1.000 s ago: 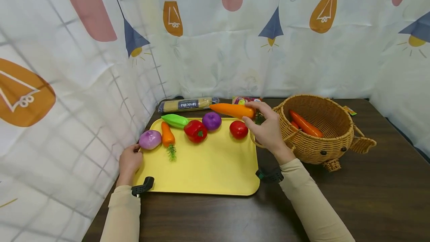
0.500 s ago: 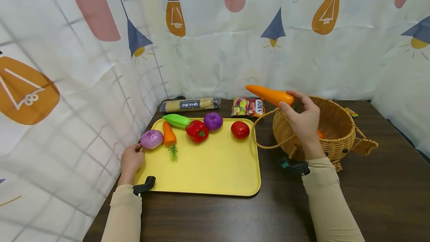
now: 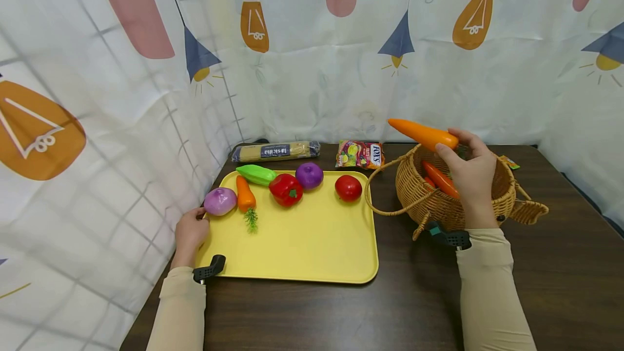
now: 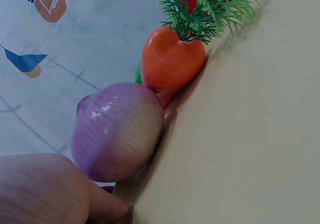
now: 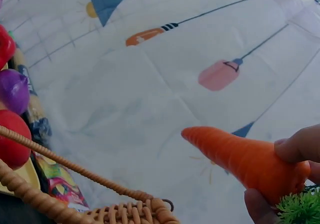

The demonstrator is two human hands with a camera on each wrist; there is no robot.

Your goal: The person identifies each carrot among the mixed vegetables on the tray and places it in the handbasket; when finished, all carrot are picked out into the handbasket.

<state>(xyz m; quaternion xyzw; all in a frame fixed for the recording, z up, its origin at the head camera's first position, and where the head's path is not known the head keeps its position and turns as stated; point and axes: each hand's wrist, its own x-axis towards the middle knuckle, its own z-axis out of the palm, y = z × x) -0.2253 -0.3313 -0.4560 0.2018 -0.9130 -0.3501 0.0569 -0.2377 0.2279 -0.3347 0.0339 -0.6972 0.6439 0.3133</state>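
Right hand (image 3: 470,172) pinching an orange carrot (image 3: 424,135) above the wicker basket (image 3: 444,212), tip toward ten o'clock; left hand (image 3: 191,231) gripping the yellow tray (image 3: 312,242) at nine o'clock. Midway, to my eye: long red vegetables (image 3: 441,180) lie basketed; red bell pepper (image 3: 285,189) and five others remain trayed.

You can read "la sicilia" in pale letters on the dark blue label (image 3: 275,150) of the long packet (image 3: 249,153) behind the tray (image 3: 302,248). To its right, you see "FOX'S" running sideways along the end of the colourful bag (image 3: 355,155); its smaller print is too tiny for you to make out.
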